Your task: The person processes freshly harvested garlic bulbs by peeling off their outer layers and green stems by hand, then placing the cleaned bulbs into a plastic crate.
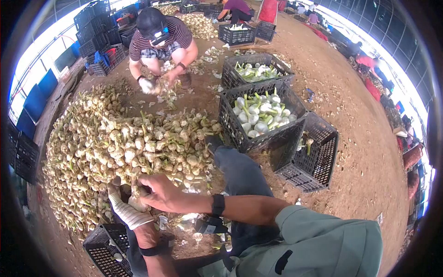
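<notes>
Head view: two hands [158, 192], left gloved, right bare, grasp one garlic [134, 187] by one heap [124, 143].

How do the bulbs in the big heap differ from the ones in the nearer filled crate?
The heap bulbs look tan and dirty; the crate bulbs look white and clean. The heap's lie loose on the ground, while the crate's sit inside black plastic walls. The heap is far larger than the crate's batch. Both show some green stems.
</notes>
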Demonstrator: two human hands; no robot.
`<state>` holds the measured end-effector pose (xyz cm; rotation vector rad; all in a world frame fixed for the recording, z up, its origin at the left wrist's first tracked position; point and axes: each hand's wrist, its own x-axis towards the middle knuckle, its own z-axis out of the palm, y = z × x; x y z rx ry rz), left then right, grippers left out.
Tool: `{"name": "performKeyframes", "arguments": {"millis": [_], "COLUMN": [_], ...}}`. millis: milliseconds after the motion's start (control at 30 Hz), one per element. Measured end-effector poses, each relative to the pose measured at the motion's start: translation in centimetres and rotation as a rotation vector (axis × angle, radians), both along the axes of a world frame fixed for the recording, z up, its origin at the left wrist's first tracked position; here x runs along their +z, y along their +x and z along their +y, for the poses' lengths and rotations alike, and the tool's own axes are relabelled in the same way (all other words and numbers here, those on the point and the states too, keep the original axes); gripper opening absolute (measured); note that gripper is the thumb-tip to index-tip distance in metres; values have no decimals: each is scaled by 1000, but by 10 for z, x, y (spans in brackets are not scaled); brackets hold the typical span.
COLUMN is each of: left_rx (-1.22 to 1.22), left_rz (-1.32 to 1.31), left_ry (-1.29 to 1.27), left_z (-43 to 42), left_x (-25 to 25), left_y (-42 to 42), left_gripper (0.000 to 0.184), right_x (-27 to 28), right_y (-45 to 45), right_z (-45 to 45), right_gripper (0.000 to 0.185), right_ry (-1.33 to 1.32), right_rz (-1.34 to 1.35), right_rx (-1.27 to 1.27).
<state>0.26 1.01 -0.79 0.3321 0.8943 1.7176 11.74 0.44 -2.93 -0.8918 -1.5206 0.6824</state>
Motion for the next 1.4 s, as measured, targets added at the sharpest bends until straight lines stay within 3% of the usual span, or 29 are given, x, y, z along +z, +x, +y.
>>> {"name": "performKeyframes", "arguments": {"millis": [67, 233, 300, 333, 367, 400, 433, 467, 500, 533, 567, 667, 767, 800, 967, 1033, 1067, 1200, 1267, 1400], "left_rx": [-40, -234, -274, -297, -299, -243, -355, -268, -287, -314, -266, -26, 138, 144, 177, -61, -111, -269, -284, -283], "left_rz": [-65, -47, -178, -161, -140, -126, -149, -74, -135, -201, -100, -6, 391, 405, 605, -69, -73, -209, -205, -178], "left_ry": [-24, -106, -88, -140, -197, -123, -119, -250, -240, -274, -277, -82, 169, 219, 162, -7, -78, -187, -207, -259], "left_z": [0, 6, 4, 5, 7, 5, 11, 6, 4, -1, -1, -12, -16, -17, -16, -15, -14, -13, -13, -14], "left_x": [4, -1, -2, -7, -14, -11, -16, 1, 2, 10, 8, 16, 7, 5, 20, 23, 18, 19, 18, 23], "left_y": [-2, -18, -14, -20, -28, -23, -28, -22, -22, -22, -19, -6, 3, 8, 4, -2, -9, -18, -20, -26], "left_gripper": [40, 47, 47, 47, 47, 49, 51, 53, 54, 55, 62, 60, 61, 57, 50, 52, 58, 63, 62, 64], "right_x": [-12, 4, -9, -4, -3, -1, -11, 12, 36, 35, 34, 28, 22, 24, 37, 27, 23, 11, 8, 27], "right_y": [-2, 8, 0, -1, 5, 8, 4, 3, 15, 12, 13, 8, 0, -2, -1, 6, 7, 8, 14, 11], "right_z": [5, 0, 5, 7, 0, 0, 1, -7, -12, -13, -13, -15, -12, -13, -15, -11, -11, -10, -11, -18], "right_gripper": [17, 19, 16, 23, 8, 12, 22, 19, 19, 17, 16, 12, 12, 10, 5, 15, 23, 27, 15, 14], "right_ry": [185, 106, 141, 85, -320, -471, -367, -199, -598, -641, -593, -601, -622, -622, -552, 69, -172, -88, -230, -294], "right_rz": [-11, -28, -23, -12, 132, 231, 233, 211, 56, 96, 130, 313, 452, 496, 309, -197, 15, 97, 131, 80], "right_rx": [-36, 77, 68, 116, 285, 371, 338, 303, 362, 348, 380, 339, 302, 282, 242, 70, 185, 236, 324, 269]}}
